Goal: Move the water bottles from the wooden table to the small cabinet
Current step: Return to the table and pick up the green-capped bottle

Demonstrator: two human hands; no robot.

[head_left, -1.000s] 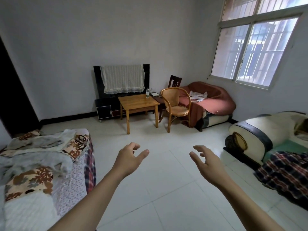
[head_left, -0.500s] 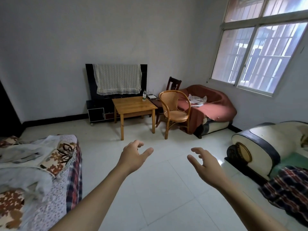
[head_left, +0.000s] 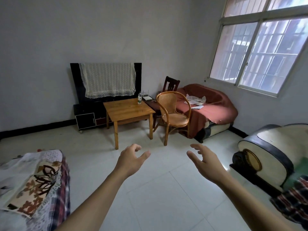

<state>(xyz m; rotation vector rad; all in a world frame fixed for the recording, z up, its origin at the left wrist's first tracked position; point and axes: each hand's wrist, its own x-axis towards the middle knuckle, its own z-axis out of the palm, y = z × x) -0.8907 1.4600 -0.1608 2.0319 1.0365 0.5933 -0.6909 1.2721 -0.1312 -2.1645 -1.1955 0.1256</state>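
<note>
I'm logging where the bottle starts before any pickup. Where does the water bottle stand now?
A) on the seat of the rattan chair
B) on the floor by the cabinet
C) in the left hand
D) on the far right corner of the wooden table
D: the water bottle stands upright on the far right corner of the wooden table, while the left hand and right hand are both empty.

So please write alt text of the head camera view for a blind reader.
Two empty hands, left hand and right hand, reach forward over a tiled floor toward a wooden table that bears one water bottle at its far corner, a wicker chair beside it.
</note>
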